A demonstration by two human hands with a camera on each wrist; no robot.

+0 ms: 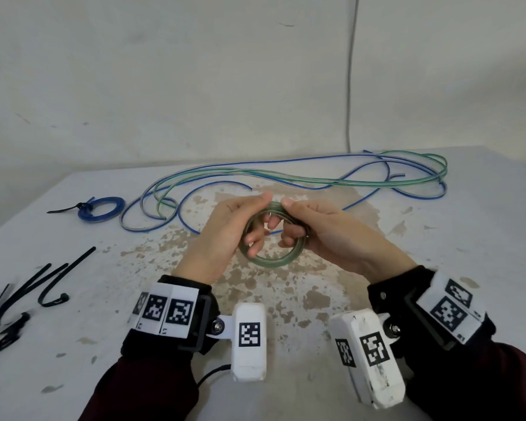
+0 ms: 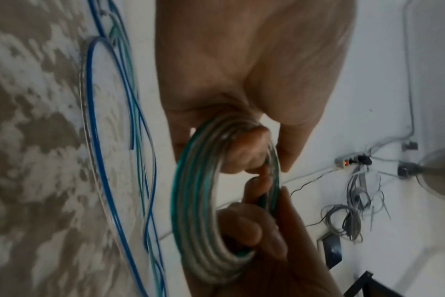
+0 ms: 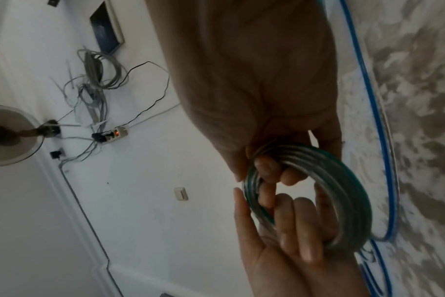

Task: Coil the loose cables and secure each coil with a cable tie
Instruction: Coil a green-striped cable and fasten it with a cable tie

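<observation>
Your left hand (image 1: 225,229) and right hand (image 1: 319,229) both grip the green coil (image 1: 271,261), stopping its springy turns unwinding before tying.

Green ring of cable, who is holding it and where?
Both hands hold the green coil by its top, left hand and right hand side by side.

At the middle of the frame both hands, the left hand (image 1: 222,235) and the right hand (image 1: 331,235), hold a coil (image 1: 271,259) above the counter (image 1: 438,268). Behind them, loose cables (image 1: 286,177) sprawl across the upper middle and right. A tied coil (image 1: 101,208) lies at upper left; spare cable ties (image 1: 28,293) lie at the left edge.
</observation>
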